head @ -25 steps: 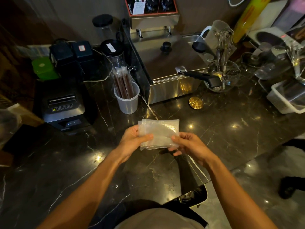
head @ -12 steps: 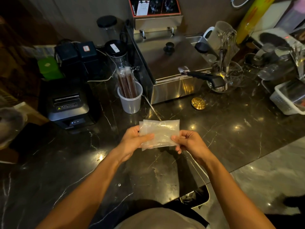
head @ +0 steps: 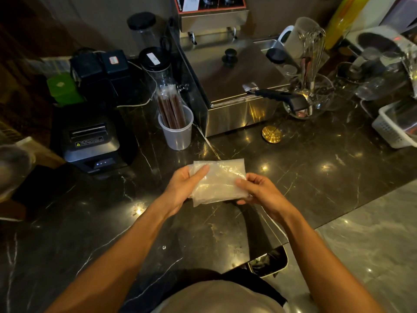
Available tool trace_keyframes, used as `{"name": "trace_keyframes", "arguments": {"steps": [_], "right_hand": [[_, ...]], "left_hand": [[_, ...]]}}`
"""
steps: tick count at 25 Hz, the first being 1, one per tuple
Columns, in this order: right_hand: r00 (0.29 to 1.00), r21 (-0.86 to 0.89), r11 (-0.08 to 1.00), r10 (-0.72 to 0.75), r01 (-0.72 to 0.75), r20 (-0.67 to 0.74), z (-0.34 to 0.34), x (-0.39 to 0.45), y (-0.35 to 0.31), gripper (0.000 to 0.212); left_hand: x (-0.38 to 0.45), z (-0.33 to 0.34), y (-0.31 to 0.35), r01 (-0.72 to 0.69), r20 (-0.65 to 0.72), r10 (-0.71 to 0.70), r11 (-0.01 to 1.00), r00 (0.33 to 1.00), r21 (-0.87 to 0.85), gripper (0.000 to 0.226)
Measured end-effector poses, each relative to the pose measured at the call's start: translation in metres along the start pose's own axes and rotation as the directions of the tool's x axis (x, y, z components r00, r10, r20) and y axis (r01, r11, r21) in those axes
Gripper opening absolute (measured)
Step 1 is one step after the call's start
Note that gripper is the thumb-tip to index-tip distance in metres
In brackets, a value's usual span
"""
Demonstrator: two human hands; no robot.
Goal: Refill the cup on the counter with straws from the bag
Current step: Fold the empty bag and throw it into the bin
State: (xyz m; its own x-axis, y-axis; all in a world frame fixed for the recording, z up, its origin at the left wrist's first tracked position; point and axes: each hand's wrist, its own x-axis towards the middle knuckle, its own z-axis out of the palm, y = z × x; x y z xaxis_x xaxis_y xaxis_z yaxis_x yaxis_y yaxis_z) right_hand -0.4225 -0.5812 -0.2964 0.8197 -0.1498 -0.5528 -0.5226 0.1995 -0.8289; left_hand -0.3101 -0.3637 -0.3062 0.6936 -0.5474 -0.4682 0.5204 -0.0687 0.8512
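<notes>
A folded, clear plastic bag (head: 220,180) is held flat above the dark marble counter (head: 304,177). My left hand (head: 182,187) grips its left edge with the thumb on top. My right hand (head: 259,190) pinches its right edge. Beyond the bag, a translucent plastic cup (head: 177,129) stands on the counter with several brown wrapped straws (head: 170,107) upright in it. No straws show inside the bag.
A black receipt printer (head: 92,141) sits left of the cup. A steel fryer (head: 232,86) with a black handle stands right behind the cup. A gold disc (head: 272,134), a glass bowl with a whisk (head: 312,96) and a white basket (head: 394,127) lie to the right.
Both hands keep hold of the folded bag; it has hardly shifted. The view has tilted slightly, so the cup and fryer sit a little more to the right in frame.
</notes>
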Motion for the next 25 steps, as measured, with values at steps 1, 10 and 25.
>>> {"name": "trace_keyframes", "arguments": {"steps": [1,10,25], "right_hand": [[1.000,0.039,0.999,0.012,-0.012,-0.013,0.004,0.000,0.000,0.038],[0.904,-0.192,0.958,-0.267,0.211,-0.334,0.034,0.008,0.020,0.036],[0.762,0.025,0.958,-0.211,0.286,-0.613,0.026,-0.030,0.050,0.025]], "left_hand": [[0.000,0.002,0.000,-0.007,-0.004,0.007,1.000,1.000,0.016,0.026],[0.007,0.036,-0.021,-0.088,-0.250,0.156,0.960,0.956,0.264,0.028],[0.010,0.080,-0.041,-0.030,-0.142,0.061,0.978,0.988,0.206,0.032]]}}
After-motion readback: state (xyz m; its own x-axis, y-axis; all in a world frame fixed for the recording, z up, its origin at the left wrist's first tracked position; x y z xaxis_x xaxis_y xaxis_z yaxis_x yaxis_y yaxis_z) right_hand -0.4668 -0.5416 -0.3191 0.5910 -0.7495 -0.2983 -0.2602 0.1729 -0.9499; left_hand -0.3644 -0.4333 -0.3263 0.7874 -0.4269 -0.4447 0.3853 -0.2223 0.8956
